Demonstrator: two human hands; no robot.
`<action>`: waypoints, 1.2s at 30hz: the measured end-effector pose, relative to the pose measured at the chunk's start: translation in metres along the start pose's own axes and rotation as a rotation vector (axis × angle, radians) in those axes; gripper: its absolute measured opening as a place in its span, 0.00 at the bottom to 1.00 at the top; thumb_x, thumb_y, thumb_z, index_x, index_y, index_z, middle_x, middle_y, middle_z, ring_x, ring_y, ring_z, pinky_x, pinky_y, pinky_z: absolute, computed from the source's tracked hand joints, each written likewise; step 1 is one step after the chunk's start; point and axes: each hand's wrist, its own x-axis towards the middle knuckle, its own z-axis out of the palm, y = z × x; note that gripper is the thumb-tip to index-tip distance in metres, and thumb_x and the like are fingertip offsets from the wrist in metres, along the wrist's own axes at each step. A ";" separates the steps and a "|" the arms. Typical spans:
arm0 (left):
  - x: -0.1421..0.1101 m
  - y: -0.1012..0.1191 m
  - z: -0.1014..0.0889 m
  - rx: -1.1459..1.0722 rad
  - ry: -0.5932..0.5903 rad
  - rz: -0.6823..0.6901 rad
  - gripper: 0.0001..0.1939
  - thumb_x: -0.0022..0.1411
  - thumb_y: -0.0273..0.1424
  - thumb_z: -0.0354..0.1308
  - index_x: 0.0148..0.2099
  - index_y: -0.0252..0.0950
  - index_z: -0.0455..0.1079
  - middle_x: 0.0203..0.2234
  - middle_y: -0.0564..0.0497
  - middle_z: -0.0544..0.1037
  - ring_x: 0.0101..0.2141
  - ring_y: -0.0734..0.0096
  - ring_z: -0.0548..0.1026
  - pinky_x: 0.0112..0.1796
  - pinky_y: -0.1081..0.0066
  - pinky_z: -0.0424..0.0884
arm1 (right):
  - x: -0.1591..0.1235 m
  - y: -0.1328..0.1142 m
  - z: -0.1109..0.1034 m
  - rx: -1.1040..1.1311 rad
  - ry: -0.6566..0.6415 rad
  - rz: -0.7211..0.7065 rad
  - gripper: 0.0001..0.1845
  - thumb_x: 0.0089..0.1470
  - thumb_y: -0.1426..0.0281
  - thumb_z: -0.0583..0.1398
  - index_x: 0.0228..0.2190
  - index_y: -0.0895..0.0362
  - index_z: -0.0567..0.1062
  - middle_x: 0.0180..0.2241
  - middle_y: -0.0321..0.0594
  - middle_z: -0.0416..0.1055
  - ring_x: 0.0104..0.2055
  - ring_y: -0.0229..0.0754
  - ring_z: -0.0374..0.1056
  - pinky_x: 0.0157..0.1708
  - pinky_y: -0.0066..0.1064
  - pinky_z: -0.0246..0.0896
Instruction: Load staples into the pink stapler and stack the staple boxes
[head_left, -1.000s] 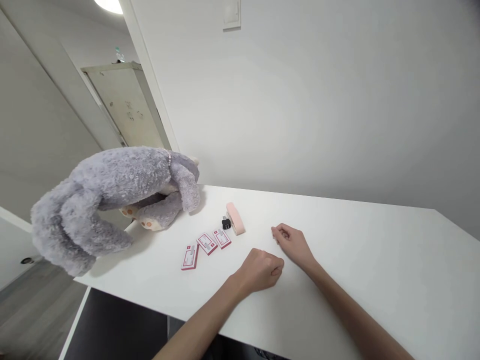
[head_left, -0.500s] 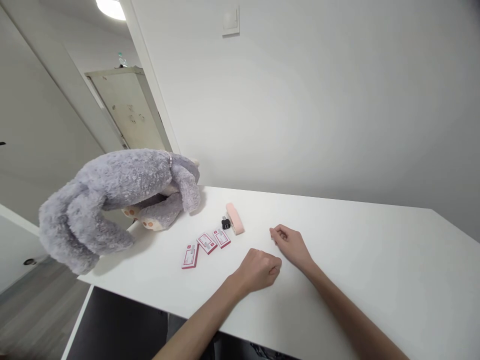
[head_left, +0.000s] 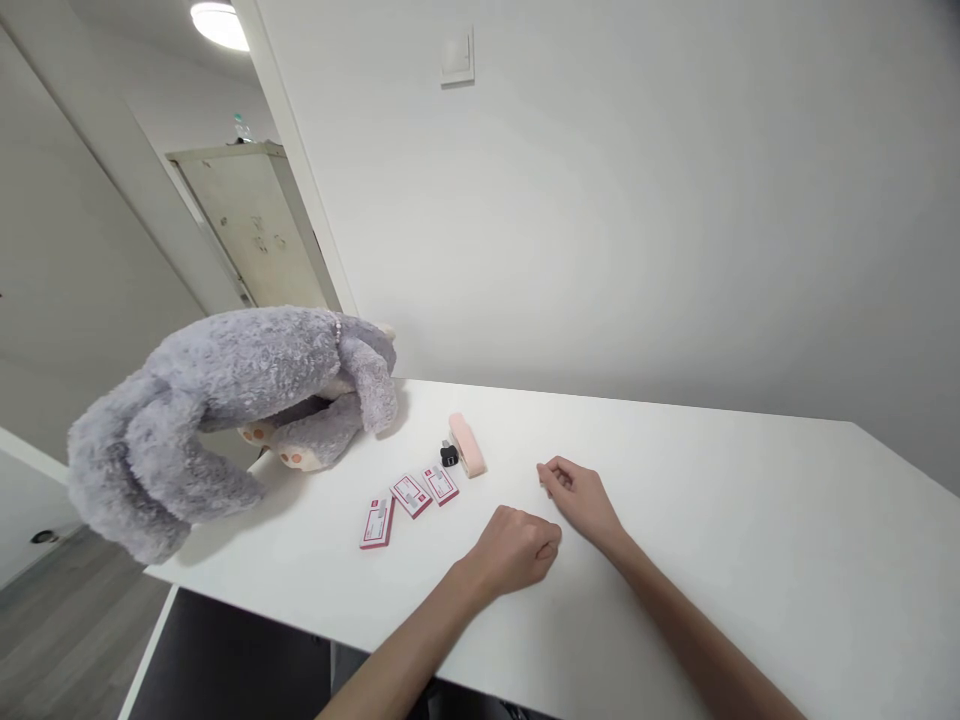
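My left hand [head_left: 519, 549] rests on the white table [head_left: 712, 560], curled into a fist, and nothing shows in it. Just beyond it and to the right, my right hand [head_left: 581, 496] lies on its side with the fingers curled in, and I see no object in it. To the left of my hands, a pink stapler [head_left: 467, 446] lies on the tabletop. Touching or very near its left side is a small black piece with a metallic end [head_left: 449, 454]. Three small white boxes with pink-red edges form a slanted row: a right box [head_left: 440, 484], a middle box [head_left: 410, 495] and a left box [head_left: 376, 522].
A big grey-purple plush toy [head_left: 240, 365] lies face down across the table's left end. Behind the table rises a white wall with a light switch [head_left: 457, 57]. Past the door frame stands a worn metal cabinet [head_left: 255, 225] with a plastic bottle [head_left: 241, 128] on top.
The view has tilted slightly, so everything sits a little lower in the picture. Both hands keep the same pose, and the things on the table have not moved.
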 end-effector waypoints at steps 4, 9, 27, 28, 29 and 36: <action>0.000 0.000 -0.001 -0.025 -0.012 -0.006 0.19 0.46 0.16 0.50 0.24 0.38 0.41 0.16 0.59 0.51 0.21 0.73 0.43 0.25 0.68 0.44 | 0.000 0.000 0.000 0.000 -0.003 0.002 0.25 0.62 0.47 0.57 0.24 0.52 0.71 0.23 0.36 0.71 0.26 0.42 0.64 0.28 0.32 0.60; 0.000 0.002 -0.002 -0.036 -0.014 -0.009 0.18 0.45 0.16 0.50 0.24 0.38 0.42 0.16 0.59 0.52 0.21 0.73 0.43 0.25 0.68 0.44 | 0.000 0.001 0.000 0.007 -0.004 0.005 0.24 0.62 0.48 0.57 0.25 0.52 0.71 0.22 0.35 0.70 0.25 0.42 0.63 0.28 0.31 0.59; -0.001 -0.002 0.003 0.102 0.023 0.062 0.18 0.45 0.17 0.50 0.25 0.38 0.41 0.16 0.59 0.50 0.20 0.74 0.42 0.23 0.70 0.44 | -0.002 0.000 0.001 -0.017 -0.013 -0.002 0.22 0.64 0.51 0.57 0.25 0.53 0.70 0.22 0.33 0.67 0.26 0.40 0.59 0.28 0.30 0.55; -0.001 -0.002 0.003 0.103 0.024 0.065 0.18 0.45 0.17 0.50 0.25 0.38 0.41 0.16 0.59 0.51 0.20 0.74 0.42 0.23 0.70 0.44 | -0.002 0.000 0.002 -0.017 -0.012 -0.004 0.22 0.64 0.51 0.57 0.25 0.53 0.70 0.22 0.33 0.67 0.26 0.40 0.59 0.28 0.30 0.55; -0.001 -0.003 0.003 0.102 0.027 0.068 0.18 0.45 0.17 0.49 0.25 0.38 0.41 0.16 0.59 0.51 0.20 0.74 0.42 0.23 0.70 0.44 | -0.002 0.000 0.002 -0.017 -0.012 -0.005 0.22 0.64 0.51 0.57 0.25 0.53 0.69 0.22 0.33 0.67 0.26 0.40 0.59 0.28 0.30 0.55; -0.001 -0.005 0.005 0.094 0.054 0.078 0.17 0.44 0.17 0.49 0.25 0.38 0.42 0.16 0.59 0.51 0.20 0.74 0.42 0.22 0.70 0.43 | -0.003 0.000 0.002 -0.053 -0.011 -0.006 0.23 0.64 0.51 0.57 0.24 0.52 0.68 0.22 0.33 0.67 0.25 0.40 0.60 0.29 0.31 0.55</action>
